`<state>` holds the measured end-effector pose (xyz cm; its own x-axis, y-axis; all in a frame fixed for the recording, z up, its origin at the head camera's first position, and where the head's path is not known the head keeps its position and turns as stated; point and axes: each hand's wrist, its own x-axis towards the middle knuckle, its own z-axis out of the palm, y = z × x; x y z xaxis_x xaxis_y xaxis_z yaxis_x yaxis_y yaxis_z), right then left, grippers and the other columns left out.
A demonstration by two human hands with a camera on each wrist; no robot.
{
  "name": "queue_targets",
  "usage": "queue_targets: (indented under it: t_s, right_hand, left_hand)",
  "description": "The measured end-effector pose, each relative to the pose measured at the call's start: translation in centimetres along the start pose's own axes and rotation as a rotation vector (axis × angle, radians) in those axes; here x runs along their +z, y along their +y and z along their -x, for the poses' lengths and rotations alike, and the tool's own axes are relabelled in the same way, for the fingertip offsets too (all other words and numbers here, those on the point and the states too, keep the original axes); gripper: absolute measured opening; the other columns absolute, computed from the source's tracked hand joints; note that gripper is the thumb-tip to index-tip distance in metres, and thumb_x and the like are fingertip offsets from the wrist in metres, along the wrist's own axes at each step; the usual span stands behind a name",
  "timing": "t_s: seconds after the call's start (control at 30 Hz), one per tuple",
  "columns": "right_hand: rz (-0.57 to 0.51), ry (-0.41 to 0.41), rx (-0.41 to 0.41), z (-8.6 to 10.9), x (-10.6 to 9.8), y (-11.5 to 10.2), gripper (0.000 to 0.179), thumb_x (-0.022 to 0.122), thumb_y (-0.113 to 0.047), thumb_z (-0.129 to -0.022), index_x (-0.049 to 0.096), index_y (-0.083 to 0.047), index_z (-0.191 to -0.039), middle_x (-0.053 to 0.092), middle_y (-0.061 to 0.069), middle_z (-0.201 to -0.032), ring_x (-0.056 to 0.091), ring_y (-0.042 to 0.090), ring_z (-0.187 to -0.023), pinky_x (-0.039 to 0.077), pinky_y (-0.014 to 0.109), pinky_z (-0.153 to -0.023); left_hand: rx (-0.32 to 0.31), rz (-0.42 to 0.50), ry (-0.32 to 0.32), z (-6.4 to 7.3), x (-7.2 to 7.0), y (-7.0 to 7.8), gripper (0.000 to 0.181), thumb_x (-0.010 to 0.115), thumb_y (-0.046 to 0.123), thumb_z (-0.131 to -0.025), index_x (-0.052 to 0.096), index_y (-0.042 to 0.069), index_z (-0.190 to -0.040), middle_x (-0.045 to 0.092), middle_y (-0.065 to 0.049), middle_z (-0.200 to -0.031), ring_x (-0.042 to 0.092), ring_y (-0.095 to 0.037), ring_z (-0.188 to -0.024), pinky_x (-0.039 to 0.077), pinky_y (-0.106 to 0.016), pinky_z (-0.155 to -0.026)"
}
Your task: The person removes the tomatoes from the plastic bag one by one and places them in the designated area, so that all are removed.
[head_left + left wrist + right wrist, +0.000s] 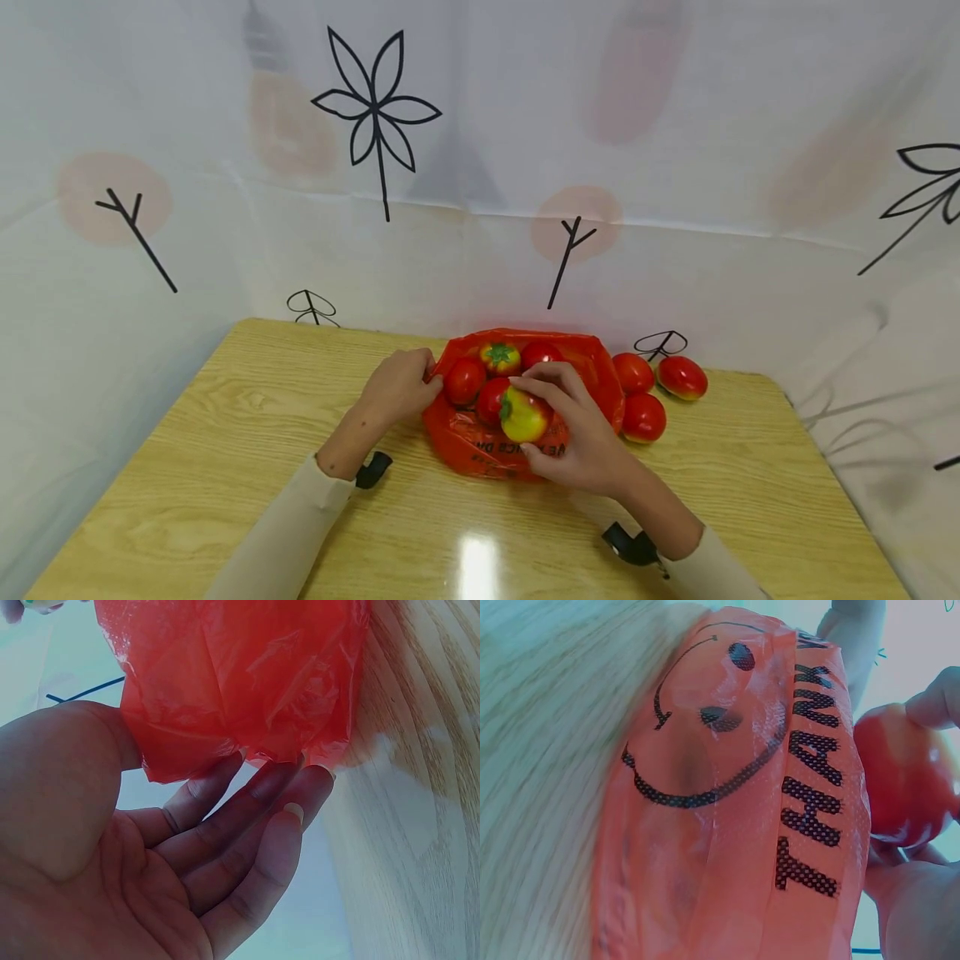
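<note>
Holding a red and yellow fruit (pixel 527 418) over the opening of a red plastic bag (pixel 471 443), the right hand (pixel 581 437) is at four o'clock of this bag; its fingers are curved, parted only as wide as the fruit, which they grip. At nine o'clock, the left hand (pixel 397 387) has its fingers nearly closed and pinches the bag's edge. Inside the bag lie four other fruits (pixel 464 381), one with a green top at eleven o'clock. Three red fruits (pixel 643 418) rest on the desk (pixel 300 383), just beside the bag, around three o'clock.
</note>
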<state>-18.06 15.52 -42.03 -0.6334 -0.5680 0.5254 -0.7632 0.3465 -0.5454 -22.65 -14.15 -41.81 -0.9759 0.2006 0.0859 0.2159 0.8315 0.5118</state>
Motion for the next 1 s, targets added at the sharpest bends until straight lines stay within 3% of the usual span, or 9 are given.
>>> queue_targets:
  t_s: [0.47, 0.77, 1.0]
  right_hand:
    - [-0.004, 0.115, 0.015, 1.5, -1.1, -0.3, 0.087, 0.087, -0.008, -0.072, 0.050, -0.013, -0.151, 0.048, 0.006, -0.151, 0.049, 0.023, -0.136, 0.047, 0.024, -0.109]
    - [-0.052, 0.198, -0.041, 2.5, -1.8, 0.3, 0.088, 0.087, -0.001, -0.065, 0.051, -0.004, -0.145, 0.053, 0.016, -0.147, 0.050, 0.026, -0.137, 0.042, 0.023, -0.114]
    - [-0.086, 0.211, -0.056, 3.1, -2.3, 0.4, 0.083, 0.084, 0.001, -0.067, 0.053, 0.001, -0.144, 0.052, 0.020, -0.146, 0.050, 0.027, -0.137, 0.046, 0.023, -0.112]
  left_hand:
    - [-0.007, 0.007, -0.007, 0.0, -0.1, 0.0, 0.017, 0.069, 0.016, -0.097, 0.060, 0.009, -0.085, 0.056, -0.002, -0.068, 0.050, -0.016, -0.057, 0.038, -0.028, -0.051]
    - [-0.005, 0.002, -0.004, 0.0, 0.0, -0.1, 0.016, 0.069, 0.016, -0.097, 0.061, 0.009, -0.084, 0.056, -0.001, -0.067, 0.051, -0.016, -0.057, 0.038, -0.028, -0.052]
    - [-0.007, -0.001, -0.007, 0.0, 0.0, -0.1, 0.017, 0.069, 0.016, -0.097, 0.061, 0.009, -0.084, 0.055, -0.001, -0.067, 0.050, -0.016, -0.057, 0.038, -0.028, -0.052]
